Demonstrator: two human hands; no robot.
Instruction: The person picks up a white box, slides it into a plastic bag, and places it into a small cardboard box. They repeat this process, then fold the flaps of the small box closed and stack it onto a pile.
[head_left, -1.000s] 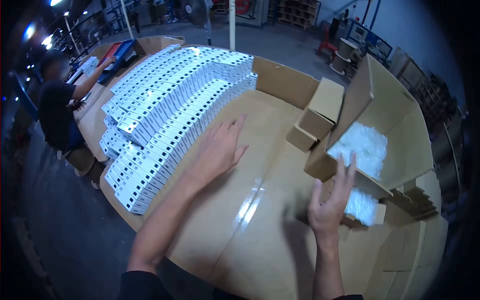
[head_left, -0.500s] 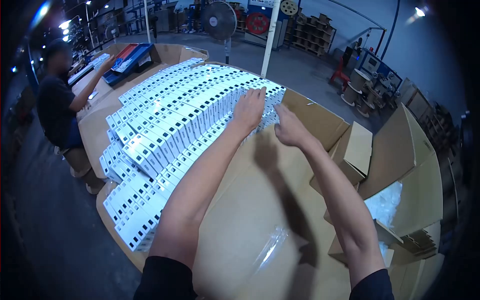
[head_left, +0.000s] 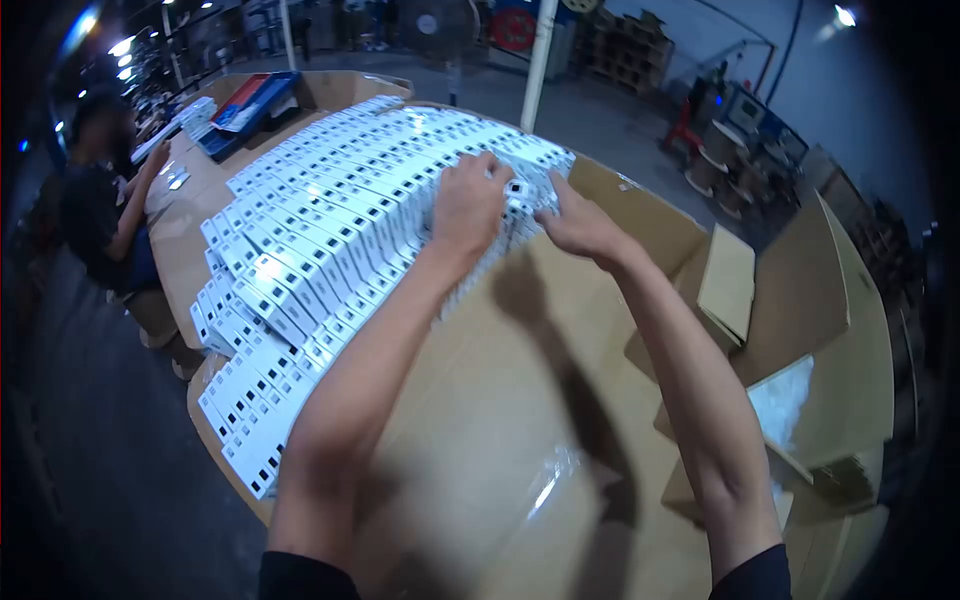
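Rows of small white boxes, each printed with a dark square, are stacked in steps on the cardboard surface. At the right end of the stack, my left hand curls its fingers over several white boxes. Facing it, my right hand presses its thumb and fingers against the other side of these boxes. One box between the hands turns its marked end toward me. Blur and my fingers hide exactly how many are gripped.
Open cardboard cartons with clear plastic bags stand at right. A co-worker sits at far left by a blue-and-red tray. A white pole rises behind the stack.
My left hand has shifted slightly left and down; the right hand has closed in on the boxes. Boxes between them now look tilted. The co-worker's arm has drawn back from the tray.
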